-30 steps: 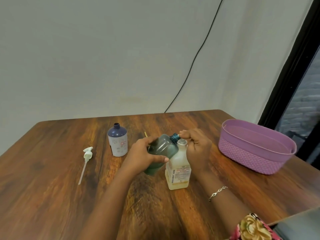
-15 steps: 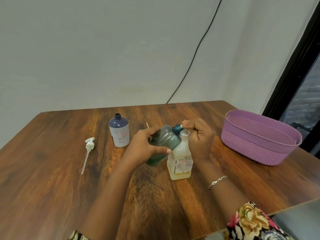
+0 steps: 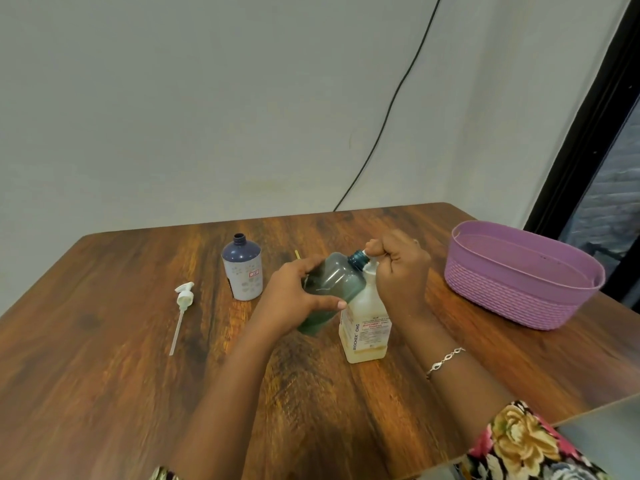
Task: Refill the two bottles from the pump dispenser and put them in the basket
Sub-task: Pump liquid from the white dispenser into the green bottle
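My left hand (image 3: 294,299) grips a translucent green bottle (image 3: 332,289), tilted with its open neck up against the pump of the white dispenser bottle (image 3: 367,327). The dispenser stands upright on the wooden table (image 3: 104,375), a little yellowish liquid at its bottom. My right hand (image 3: 398,271) is curled over the dispenser's pump head, which is mostly hidden. A blue-and-white bottle (image 3: 242,268) stands open, without a cap, to the left. The purple basket (image 3: 519,275) sits at the right edge of the table and looks to hold nothing.
A loose white pump with its long tube (image 3: 181,310) lies on the table at the left. A small yellow stick (image 3: 297,254) pokes out behind my left hand. A black cable (image 3: 388,109) runs down the wall. A dark window frame (image 3: 588,133) is at the right.
Both hands, the green bottle and the dispenser keep the same pose. Only the camera has shifted a little, so the scene sits higher in view.
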